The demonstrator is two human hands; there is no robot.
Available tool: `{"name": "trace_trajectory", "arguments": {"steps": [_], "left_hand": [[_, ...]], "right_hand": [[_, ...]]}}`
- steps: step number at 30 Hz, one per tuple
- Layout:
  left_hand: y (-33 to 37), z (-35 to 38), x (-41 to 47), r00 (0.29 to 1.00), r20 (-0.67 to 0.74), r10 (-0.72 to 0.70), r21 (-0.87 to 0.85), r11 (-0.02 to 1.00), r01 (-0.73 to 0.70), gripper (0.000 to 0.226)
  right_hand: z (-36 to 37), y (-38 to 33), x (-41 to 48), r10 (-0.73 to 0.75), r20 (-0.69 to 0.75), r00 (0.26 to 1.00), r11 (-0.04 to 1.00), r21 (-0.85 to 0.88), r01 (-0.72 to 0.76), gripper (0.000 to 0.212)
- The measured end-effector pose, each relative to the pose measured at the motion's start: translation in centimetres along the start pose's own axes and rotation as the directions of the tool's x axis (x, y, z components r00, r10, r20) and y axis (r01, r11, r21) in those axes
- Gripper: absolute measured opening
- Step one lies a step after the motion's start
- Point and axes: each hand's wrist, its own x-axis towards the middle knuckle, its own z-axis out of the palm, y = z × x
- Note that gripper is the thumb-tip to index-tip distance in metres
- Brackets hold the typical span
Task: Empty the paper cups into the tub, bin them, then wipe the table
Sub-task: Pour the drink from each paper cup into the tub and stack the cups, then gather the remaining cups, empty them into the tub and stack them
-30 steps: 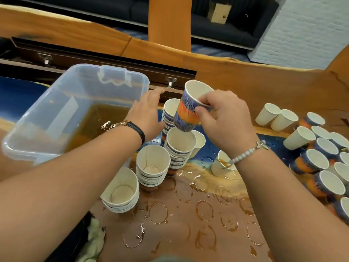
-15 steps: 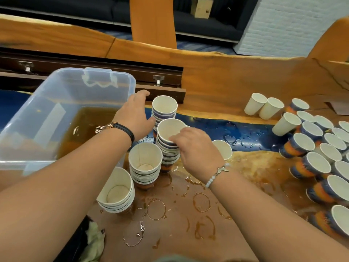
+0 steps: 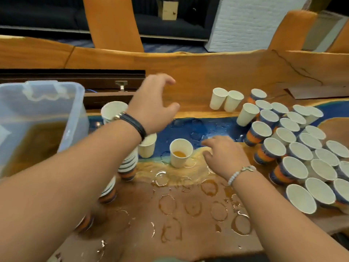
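1. Head view, grip. The left hand is raised over the table, fingers spread and curved, holding nothing. The right hand is low over the wet surface, fingers loose and empty, fingertips just beside a single cup.
2. Count.
   - One tub.
   - Four stacks of nested cups, all partly hidden by the left forearm.
   - Two loose white cups: the single cup and a second white cup under the left wrist.
   - At the right, a cluster of cups, upwards of two dozen. An exact figure cannot be given, as it runs off the frame edge.
   - One black band on the left wrist and one bead bracelet on the right.
3. Containers.
   - The tub stands at the left edge and holds brown liquid.
   - The single cup holds a little orange liquid.
   - The contents of the second white cup and of the cluster cannot be told.
   - Brown rings mark the near table surface.
4. Change from half a second ago.
   - The right hand has left the top of a stack and moved right to the single cup.
   - The left hand has lifted from beside the tub corner and swung right.
   - The view has shifted right, bringing more of the cluster into frame.
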Motion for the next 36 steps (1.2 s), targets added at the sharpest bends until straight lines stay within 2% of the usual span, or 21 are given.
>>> {"name": "trace_trajectory", "arguments": {"steps": [2,5,10,12,16,19,20,22,24,26,28,30,32,33,36], "left_hand": [[3.0,3.9,-0.2,0.989,0.119,0.086,-0.065,0.995,-0.079,0.043],[6.2,10.2,-1.2,0.946,0.308,0.100,-0.142,0.988,-0.058,0.033],[9.4,18.9,-2.9,0.862,0.506,0.041,-0.138,0.990,0.034,0.024],[10.2,21.2,-3.5,0.840,0.543,0.001,-0.125,0.989,0.079,0.022],[10.7,25.2,-4.5,0.782,0.623,-0.017,-0.070,0.994,0.078,0.034],[10.1,26.4,-5.6,0.747,0.664,-0.036,-0.067,0.992,0.108,0.055],[10.1,26.8,-6.0,0.741,0.671,-0.038,-0.083,0.989,0.126,0.061],[9.7,26.7,-6.9,0.741,0.672,-0.018,-0.141,0.978,0.152,0.068],[9.0,26.4,-7.9,0.755,0.656,0.001,-0.172,0.974,0.148,0.066],[8.0,25.7,-8.8,0.805,0.594,-0.019,-0.145,0.981,0.131,0.049],[6.9,24.7,-9.6,0.853,0.515,-0.077,-0.144,0.974,0.175,0.027],[5.6,23.7,-10.2,0.883,0.440,-0.165,-0.143,0.958,0.250,0.023],[4.4,22.6,-10.4,0.903,0.359,-0.237,-0.141,0.943,0.303,0.017],[3.7,21.9,-10.5,0.903,0.328,-0.278,-0.129,0.933,0.335,0.022],[2.3,19.9,-11.1,0.902,0.245,-0.355,-0.067,0.922,0.381,0.036]], "right_hand": [[-0.3,4.5,-1.3,0.136,0.036,0.990,0.989,-0.066,-0.133,0.029],[-0.1,10.5,-4.3,0.286,0.088,0.954,0.949,-0.163,-0.269,0.020],[1.6,16.5,-7.8,0.344,0.162,0.925,0.927,-0.216,-0.307,0.027],[2.6,17.6,-8.3,0.318,0.179,0.931,0.937,-0.206,-0.280,0.025],[4.2,19.1,-8.8,0.189,0.135,0.973,0.966,-0.202,-0.160,0.019],[4.9,19.3,-8.8,0.049,0.000,0.999,0.993,-0.109,-0.049,0.013],[5.4,19.4,-8.8,-0.011,-0.046,0.999,0.996,-0.088,0.007,0.021],[6.1,19.1,-8.4,-0.160,-0.141,0.977,0.985,-0.084,0.149,0.024],[6.5,18.7,-8.0,-0.324,-0.228,0.918,0.946,-0.068,0.317,0.004],[6.9,17.8,-7.3,-0.440,-0.282,0.852,0.892,-0.031,0.451,0.005],[7.3,16.8,-6.5,-0.500,-0.352,0.791,0.841,0.018,0.540,0.013],[7.4,15.7,-5.4,-0.535,-0.383,0.753,0.797,0.068,0.600,0.011],[6.9,15.0,-4.2,-0.536,-0.336,0.774,0.806,0.068,0.588,0.009],[6.3,14.8,-3.6,-0.516,-0.293,0.805,0.828,0.073,0.557,0.012],[4.1,16.1,-1.4,-0.317,-0.181,0.931,0.943,0.041,0.329,0.018]]}}
